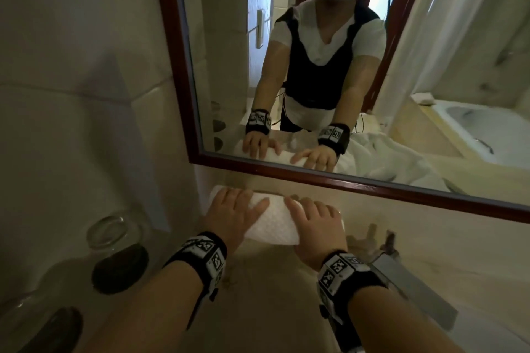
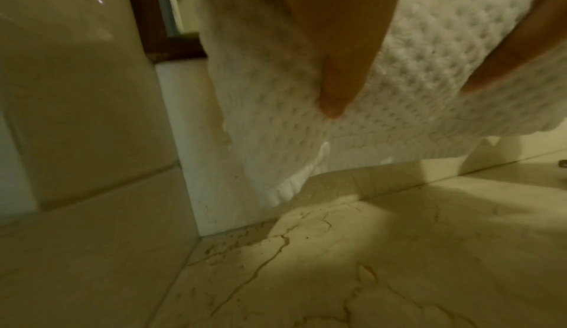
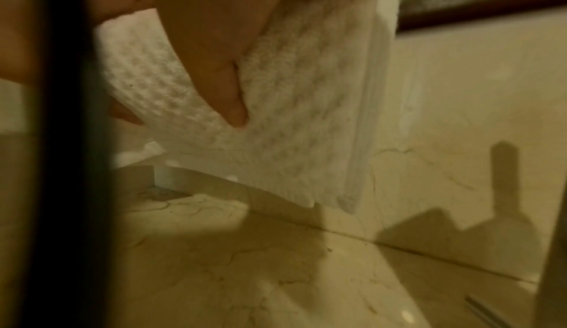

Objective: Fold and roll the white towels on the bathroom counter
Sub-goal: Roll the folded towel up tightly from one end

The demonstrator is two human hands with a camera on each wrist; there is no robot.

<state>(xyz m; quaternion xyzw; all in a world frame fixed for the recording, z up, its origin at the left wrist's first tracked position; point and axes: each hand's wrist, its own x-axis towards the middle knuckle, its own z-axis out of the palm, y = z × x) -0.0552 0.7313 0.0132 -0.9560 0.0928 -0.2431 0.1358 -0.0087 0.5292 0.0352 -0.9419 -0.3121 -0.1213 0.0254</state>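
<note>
A rolled white towel [image 1: 275, 223] is held lengthwise close to the back wall, just under the mirror. My left hand [image 1: 238, 209] holds its left half and my right hand [image 1: 312, 218] its right half, fingers spread over the top. In the left wrist view the thumb [image 2: 337, 85] presses into the near side of the towel [image 2: 414, 95], which hangs slightly above the marble counter [image 2: 368, 272]. The right wrist view shows the same: my thumb [image 3: 227, 95] digs into the towel [image 3: 306, 119], whose layered end faces right.
Clear glass jars [image 1: 111, 231] and dark round lids [image 1: 120, 269] stand at the left wall. A metal faucet [image 1: 413, 289] sits right of my right wrist. The mirror's wooden frame [image 1: 344, 176] runs just above; its reflection shows a crumpled white towel [image 1: 387, 157].
</note>
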